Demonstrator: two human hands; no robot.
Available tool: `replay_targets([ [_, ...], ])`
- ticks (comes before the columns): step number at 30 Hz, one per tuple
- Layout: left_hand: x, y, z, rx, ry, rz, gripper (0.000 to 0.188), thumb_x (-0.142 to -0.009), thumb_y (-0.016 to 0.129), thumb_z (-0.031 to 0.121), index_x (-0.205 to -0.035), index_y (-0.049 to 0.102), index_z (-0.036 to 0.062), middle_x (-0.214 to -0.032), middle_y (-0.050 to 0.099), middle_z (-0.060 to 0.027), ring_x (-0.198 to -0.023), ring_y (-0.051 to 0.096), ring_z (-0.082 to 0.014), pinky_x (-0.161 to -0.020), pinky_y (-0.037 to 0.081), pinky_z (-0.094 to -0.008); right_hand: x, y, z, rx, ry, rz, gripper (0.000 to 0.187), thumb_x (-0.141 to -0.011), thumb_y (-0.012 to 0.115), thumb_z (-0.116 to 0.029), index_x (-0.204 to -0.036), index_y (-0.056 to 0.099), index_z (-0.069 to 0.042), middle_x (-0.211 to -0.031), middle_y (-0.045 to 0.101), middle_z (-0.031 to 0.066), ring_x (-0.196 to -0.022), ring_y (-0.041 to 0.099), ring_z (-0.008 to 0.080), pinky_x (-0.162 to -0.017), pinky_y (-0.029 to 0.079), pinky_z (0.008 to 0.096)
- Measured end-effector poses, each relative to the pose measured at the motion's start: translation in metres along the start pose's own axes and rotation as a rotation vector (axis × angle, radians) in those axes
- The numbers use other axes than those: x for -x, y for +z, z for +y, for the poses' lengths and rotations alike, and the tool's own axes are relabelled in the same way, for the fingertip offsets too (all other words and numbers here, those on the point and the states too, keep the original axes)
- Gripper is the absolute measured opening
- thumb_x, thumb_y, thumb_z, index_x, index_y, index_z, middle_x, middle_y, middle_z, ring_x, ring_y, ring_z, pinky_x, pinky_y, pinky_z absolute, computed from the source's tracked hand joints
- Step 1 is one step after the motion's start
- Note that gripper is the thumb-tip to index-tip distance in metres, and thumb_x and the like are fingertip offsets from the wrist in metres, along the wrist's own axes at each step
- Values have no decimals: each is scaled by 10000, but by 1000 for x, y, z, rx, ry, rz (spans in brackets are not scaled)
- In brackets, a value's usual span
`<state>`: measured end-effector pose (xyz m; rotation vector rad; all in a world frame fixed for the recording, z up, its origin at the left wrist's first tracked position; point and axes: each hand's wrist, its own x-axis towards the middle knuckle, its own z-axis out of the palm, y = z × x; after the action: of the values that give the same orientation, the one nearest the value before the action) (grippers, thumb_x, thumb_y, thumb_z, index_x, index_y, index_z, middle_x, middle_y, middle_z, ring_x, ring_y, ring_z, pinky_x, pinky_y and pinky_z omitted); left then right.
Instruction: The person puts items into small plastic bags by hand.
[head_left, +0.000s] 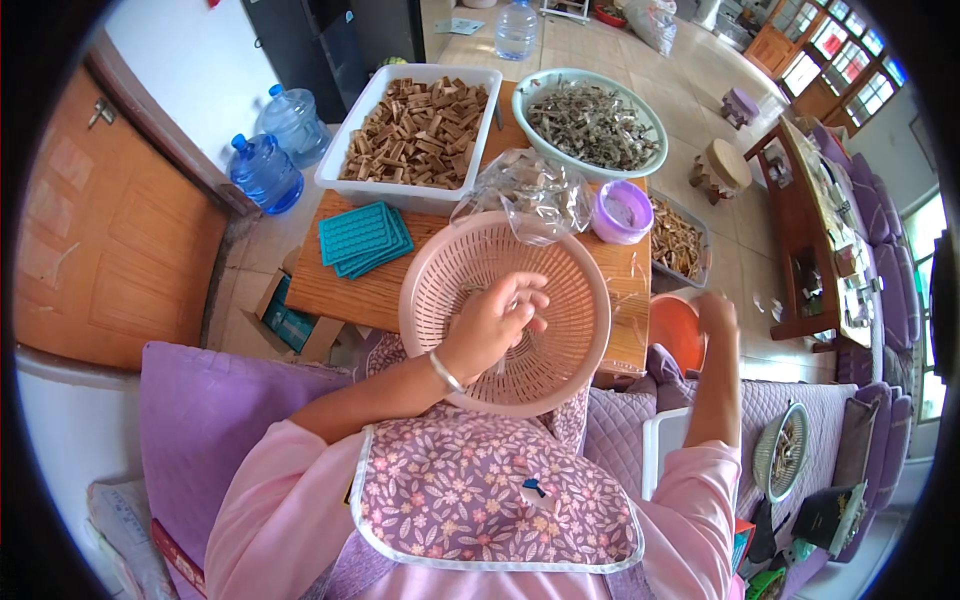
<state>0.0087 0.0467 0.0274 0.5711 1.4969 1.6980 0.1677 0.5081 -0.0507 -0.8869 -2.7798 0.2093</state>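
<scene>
My left hand (492,328) hovers over a pink plastic basket (575,290) at the table's near edge. Its fingers are loosely curled and apart, with nothing visible in them; a silver bangle circles the wrist. A few small pieces show in the basket, partly hidden behind this hand. Off to the right, my right hand (716,312) is beside an orange bucket (678,335); its fingers are blurred. Clear plastic packaging (535,190) lies beyond the basket, next to a purple tub (622,212).
On the wooden table (345,290) stand a white bin (328,172) of small brown blocks, a pale green basin (655,150) of small wrapped pieces, and stacked teal trays (365,238). A grey bin (706,255) of brown pieces sits right of the table. Purple sofa seating (240,420) surrounds me.
</scene>
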Motion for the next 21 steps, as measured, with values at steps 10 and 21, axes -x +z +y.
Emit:
replay_targets([
  [10, 16, -7, -21, 577, 152, 65, 562, -1000, 503, 201, -1502, 256, 148, -1302, 525, -89, -1229, 487, -187, -919, 416, -329, 144, -54, -299, -884, -146, 115, 358, -715, 811, -50, -1014, 616, -21, -909, 598, 75, -784, 580, 162, -651, 499, 295],
  [21, 38, 9, -15, 856, 257, -29, 611, -998, 543, 279, -1502, 223, 148, -1339, 461, -126, -1253, 455, -213, -1030, 419, -395, 171, -43, -328, -1492, 87, -266, 283, -865, 693, -20, -1087, 520, -2, -849, 624, 59, -671, 594, 133, -617, 497, 232],
])
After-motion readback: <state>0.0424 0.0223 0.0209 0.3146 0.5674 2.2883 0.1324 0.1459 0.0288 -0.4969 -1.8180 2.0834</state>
